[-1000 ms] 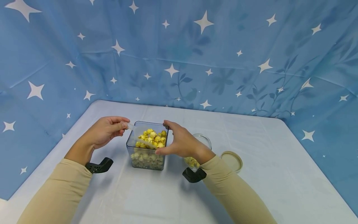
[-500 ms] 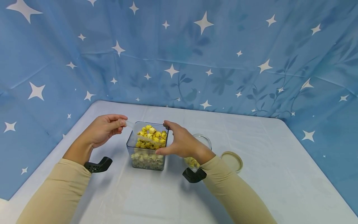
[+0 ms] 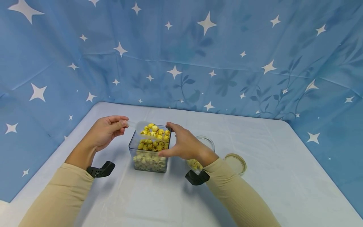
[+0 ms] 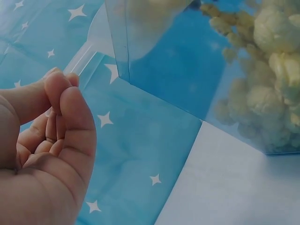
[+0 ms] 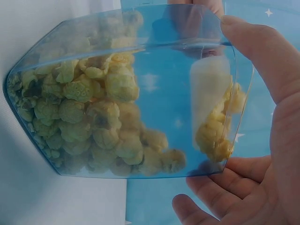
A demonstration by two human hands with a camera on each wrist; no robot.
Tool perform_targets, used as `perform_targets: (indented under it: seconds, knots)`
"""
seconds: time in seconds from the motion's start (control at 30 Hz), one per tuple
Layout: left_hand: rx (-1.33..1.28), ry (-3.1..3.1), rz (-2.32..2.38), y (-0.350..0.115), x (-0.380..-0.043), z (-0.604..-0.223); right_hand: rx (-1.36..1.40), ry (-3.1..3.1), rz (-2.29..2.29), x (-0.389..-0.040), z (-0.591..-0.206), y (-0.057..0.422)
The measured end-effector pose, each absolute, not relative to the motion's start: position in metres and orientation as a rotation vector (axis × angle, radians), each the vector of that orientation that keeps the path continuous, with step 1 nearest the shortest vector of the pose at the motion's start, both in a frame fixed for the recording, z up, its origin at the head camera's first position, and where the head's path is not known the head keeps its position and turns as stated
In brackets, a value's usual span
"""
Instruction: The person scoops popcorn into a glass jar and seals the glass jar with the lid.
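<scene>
A translucent scoop (image 3: 139, 127) loaded with yellow popcorn (image 3: 154, 128) is level with the rim of a clear square container (image 3: 131, 147). My left hand (image 3: 106, 130) pinches the scoop's handle (image 4: 86, 62) between thumb and forefinger. More popcorn (image 5: 101, 126) fills the lower part of the container. With thumb and fingers spread across its right side, my right hand (image 3: 187, 143) grips the container near the top edge. The right wrist view shows the scoop (image 5: 200, 77) through the container's wall, in its upper part.
Behind my right wrist stands a round glass jar (image 3: 210, 140) with popcorn in it, partly hidden. A round lid with a gold rim (image 3: 244, 162) lies to its right on the white table (image 3: 283, 176). A blue star-patterned cloth (image 3: 227, 63) hangs behind.
The scoop has risen out of the popcorn in the container to rim height, carrying pieces with it. My left hand has shifted slightly left and up. The right hand stays put.
</scene>
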State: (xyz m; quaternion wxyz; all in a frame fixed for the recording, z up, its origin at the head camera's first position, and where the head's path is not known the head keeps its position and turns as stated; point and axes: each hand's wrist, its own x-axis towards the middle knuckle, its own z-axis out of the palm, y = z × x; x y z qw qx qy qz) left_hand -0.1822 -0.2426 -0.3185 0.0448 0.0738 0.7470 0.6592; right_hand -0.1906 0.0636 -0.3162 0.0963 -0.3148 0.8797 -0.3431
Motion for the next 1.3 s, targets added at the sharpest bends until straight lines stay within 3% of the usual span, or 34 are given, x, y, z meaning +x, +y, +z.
perform_targets:
  seconds: [1.3]
  knots:
    - [0.093,2.283,2.22,-0.221,-0.157,-0.325,-0.889,2.608,-0.995,-0.19,-0.316,0.063]
